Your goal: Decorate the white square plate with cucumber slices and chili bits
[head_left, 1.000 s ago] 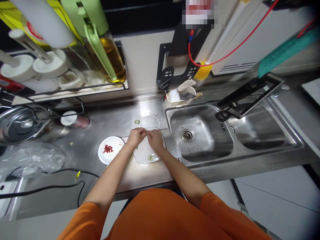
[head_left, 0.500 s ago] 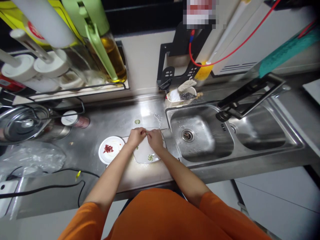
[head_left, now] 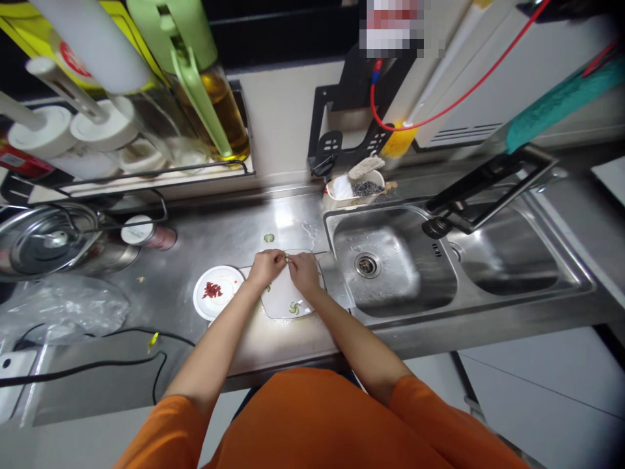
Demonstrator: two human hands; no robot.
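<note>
My left hand (head_left: 267,268) and my right hand (head_left: 303,272) meet fingertip to fingertip above a white squarish plate (head_left: 283,301) with green swirl marks. Both hands are closed in a pinch around something small and pale, too small to name. The plate rests on a light board (head_left: 258,348) at the counter's front. Left of it, a round white plate (head_left: 232,277) carries a little heap of chopped red pieces (head_left: 212,290). Just beyond my hands lies a small greenish round piece (head_left: 269,238) on the steel.
At right is a double steel sink (head_left: 390,254) with a black faucet (head_left: 463,176). A sponge caddy (head_left: 355,189) stands behind it. To the left are a lidded pot (head_left: 49,241), a red-and-white jar (head_left: 149,233), a plastic bag (head_left: 63,306) and a seasoning rack (head_left: 195,170) with an oil bottle (head_left: 215,104).
The view has shifted very slightly. Both hands stay in the same place over the plate, fingers still pinched together, with only a slight movement of the fingers.
</note>
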